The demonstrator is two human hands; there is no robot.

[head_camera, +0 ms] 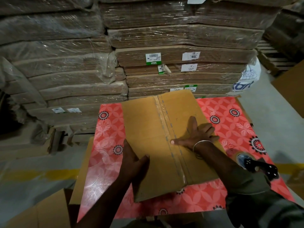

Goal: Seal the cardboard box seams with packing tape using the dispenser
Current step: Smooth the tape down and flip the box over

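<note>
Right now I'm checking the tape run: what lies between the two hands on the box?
In the head view, bare cardboard of the box; the left hand grips its edge, the right hand presses beside the taped seam.

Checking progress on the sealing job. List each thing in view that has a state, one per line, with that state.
Cardboard box: lying on the table, centre seam already covered by tape.
Tape strip: stuck along the seam, from far edge to near edge.
Tape dispenser: set down on the table at right, not held.
Left hand: grips the box's left edge.
Right hand: flat, fingers spread, pressing on the box by the seam.
Table: covered by a red patterned cloth.
</note>
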